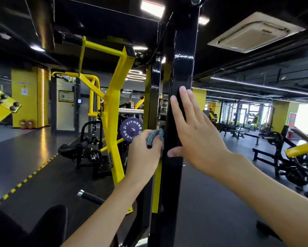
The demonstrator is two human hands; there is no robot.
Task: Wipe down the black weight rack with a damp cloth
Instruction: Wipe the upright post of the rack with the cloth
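Left hand (142,150) bunches damp cloth (155,138) against left side of black rack upright (182,72). Right hand (194,125), fingers straight, braces front face. Wiping mid-post (glossy above); lower post likely remains.

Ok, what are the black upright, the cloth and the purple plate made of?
Black upright: likely painted steel, glossy; sharp light reflections, square edges. Cloth, gripped by the left hand: soft grey-blue textile, perhaps microfibre; nubby texture. Purple plate: probably rubber-coated, matte, white printed lettering; uncertain.
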